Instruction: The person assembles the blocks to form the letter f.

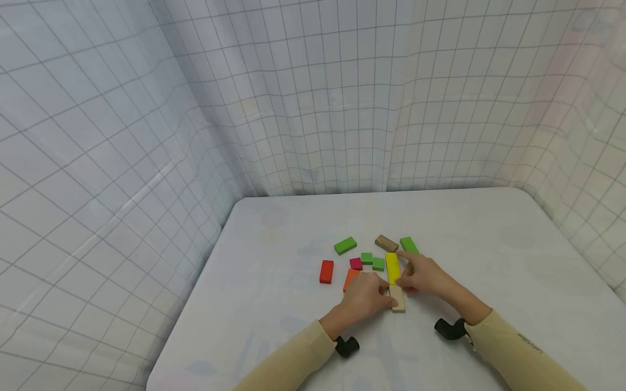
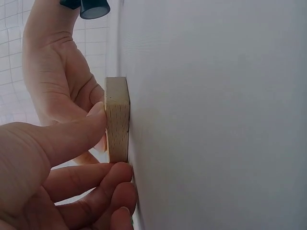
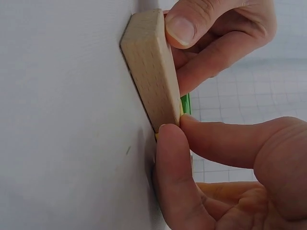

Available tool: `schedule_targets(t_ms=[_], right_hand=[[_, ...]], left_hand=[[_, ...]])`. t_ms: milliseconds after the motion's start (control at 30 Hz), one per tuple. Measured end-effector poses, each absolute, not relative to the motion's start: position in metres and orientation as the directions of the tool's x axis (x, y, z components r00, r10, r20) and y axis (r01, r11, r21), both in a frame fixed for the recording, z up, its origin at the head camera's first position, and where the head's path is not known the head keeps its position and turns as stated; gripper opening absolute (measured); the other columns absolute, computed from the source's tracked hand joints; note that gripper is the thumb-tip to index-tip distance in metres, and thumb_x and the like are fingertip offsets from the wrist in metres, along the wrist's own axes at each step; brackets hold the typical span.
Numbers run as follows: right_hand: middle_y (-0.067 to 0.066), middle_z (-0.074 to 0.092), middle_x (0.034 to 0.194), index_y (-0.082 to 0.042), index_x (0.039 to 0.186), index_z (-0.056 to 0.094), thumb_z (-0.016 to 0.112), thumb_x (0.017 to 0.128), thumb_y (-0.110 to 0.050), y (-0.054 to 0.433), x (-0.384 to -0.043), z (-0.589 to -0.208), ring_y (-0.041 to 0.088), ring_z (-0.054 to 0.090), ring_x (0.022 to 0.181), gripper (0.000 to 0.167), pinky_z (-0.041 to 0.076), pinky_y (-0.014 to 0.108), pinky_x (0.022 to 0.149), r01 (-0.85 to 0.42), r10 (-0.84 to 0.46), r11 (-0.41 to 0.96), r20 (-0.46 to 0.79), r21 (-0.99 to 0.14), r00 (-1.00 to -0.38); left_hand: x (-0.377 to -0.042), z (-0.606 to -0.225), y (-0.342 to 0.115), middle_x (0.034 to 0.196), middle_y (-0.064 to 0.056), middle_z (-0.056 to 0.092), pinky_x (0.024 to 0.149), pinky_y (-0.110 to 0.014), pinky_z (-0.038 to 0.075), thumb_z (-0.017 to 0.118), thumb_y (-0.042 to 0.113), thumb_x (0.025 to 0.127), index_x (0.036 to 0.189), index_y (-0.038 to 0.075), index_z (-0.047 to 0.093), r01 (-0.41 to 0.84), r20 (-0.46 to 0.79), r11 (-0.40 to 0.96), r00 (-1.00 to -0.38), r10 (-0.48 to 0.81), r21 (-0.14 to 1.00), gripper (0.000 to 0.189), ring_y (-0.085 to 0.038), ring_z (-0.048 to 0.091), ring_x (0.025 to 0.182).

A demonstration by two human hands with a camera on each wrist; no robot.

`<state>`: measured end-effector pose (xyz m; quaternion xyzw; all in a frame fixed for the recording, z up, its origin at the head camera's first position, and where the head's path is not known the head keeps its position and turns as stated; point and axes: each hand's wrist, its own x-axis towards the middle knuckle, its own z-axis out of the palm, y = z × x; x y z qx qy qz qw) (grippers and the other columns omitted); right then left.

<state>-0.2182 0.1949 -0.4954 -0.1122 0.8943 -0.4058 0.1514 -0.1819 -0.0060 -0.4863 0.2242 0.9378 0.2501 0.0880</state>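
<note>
A plain wooden block lies flat on the table, end to end with a yellow block. My left hand holds the wooden block, its thumb on the top face and its fingers along the side, as the left wrist view shows. My right hand holds the yellow block from the right, with the index finger near its far end and the thumb near the joint. In the right wrist view the wooden block hides most of the yellow one. Left of my left hand, an orange block is partly covered.
Two small green blocks and a small crimson block lie left of the yellow block. Farther out are a red block, a long green block, a brown block and another green block. Gridded white curtains surround the table.
</note>
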Motion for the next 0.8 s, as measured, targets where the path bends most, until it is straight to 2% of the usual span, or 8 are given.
schedule_targets(t_ms=[200,267,367,500,700,800], right_hand=[[0.002,0.066,0.071,0.008,0.152,0.032,0.078,0.087,-0.006,0.1962,-0.2161,-0.4955,0.019,0.065,0.057,0.081,0.05,0.03,0.057,-0.099,-0.349,0.634,-0.17,-0.767,-0.921],[0.002,0.066,0.071,0.007,0.152,0.033,0.078,0.087,-0.007,0.196,-0.2152,-0.4949,0.019,0.064,0.057,0.08,0.049,0.031,0.057,-0.088,-0.341,0.632,-0.175,-0.77,-0.924],[0.002,0.066,0.071,0.007,0.152,0.033,0.077,0.087,-0.007,0.1956,-0.2135,-0.4943,0.019,0.064,0.057,0.08,0.049,0.03,0.056,-0.073,-0.334,0.631,-0.186,-0.772,-0.924],[0.002,0.066,0.072,0.007,0.152,0.032,0.077,0.087,-0.007,0.1949,-0.2118,-0.4934,0.019,0.064,0.058,0.08,0.05,0.03,0.056,-0.061,-0.328,0.627,-0.192,-0.776,-0.925],[0.003,0.066,0.073,0.007,0.152,0.032,0.077,0.088,-0.006,0.1948,-0.211,-0.4923,0.019,0.064,0.058,0.08,0.051,0.031,0.056,-0.067,-0.324,0.619,-0.177,-0.783,-0.929],[0.003,0.066,0.072,0.008,0.152,0.032,0.077,0.087,-0.005,0.1945,-0.2106,-0.4923,0.019,0.064,0.057,0.08,0.051,0.031,0.056,-0.07,-0.326,0.614,-0.172,-0.786,-0.93]], left_hand=[[-0.181,-0.4872,-0.0056,0.051,0.007,0.023,0.043,-0.022,0.018,0.083,0.039,0.083,0.073,0.017,0.072,0.38,-0.043,0.771,-0.885,0.464,0.511,0.027,-0.01,0.026,0.043],[-0.1803,-0.4872,-0.0054,0.051,0.007,0.022,0.043,-0.022,0.017,0.083,0.039,0.083,0.077,0.017,0.075,0.377,-0.045,0.773,-0.886,0.462,0.509,0.024,-0.01,0.025,0.043],[-0.1791,-0.4867,-0.005,0.051,0.007,0.022,0.043,-0.021,0.018,0.083,0.039,0.083,0.091,0.017,0.082,0.37,-0.057,0.78,-0.887,0.458,0.504,0.023,-0.01,0.024,0.042],[-0.1772,-0.4857,-0.0042,0.051,0.007,0.023,0.043,-0.021,0.019,0.083,0.039,0.083,0.104,0.017,0.082,0.357,-0.071,0.79,-0.891,0.448,0.499,0.03,-0.011,0.027,0.042],[-0.1755,-0.4843,-0.002,0.046,0.006,0.033,0.042,-0.021,0.024,0.081,0.042,0.085,0.109,0.02,0.081,0.343,-0.1,0.822,-0.897,0.43,0.455,0.033,-0.012,0.037,0.039],[-0.175,-0.4851,-0.0017,0.045,0.006,0.036,0.041,-0.021,0.024,0.08,0.044,0.085,0.11,0.021,0.08,0.357,-0.095,0.835,-0.897,0.431,0.418,0.035,-0.012,0.038,0.038]])
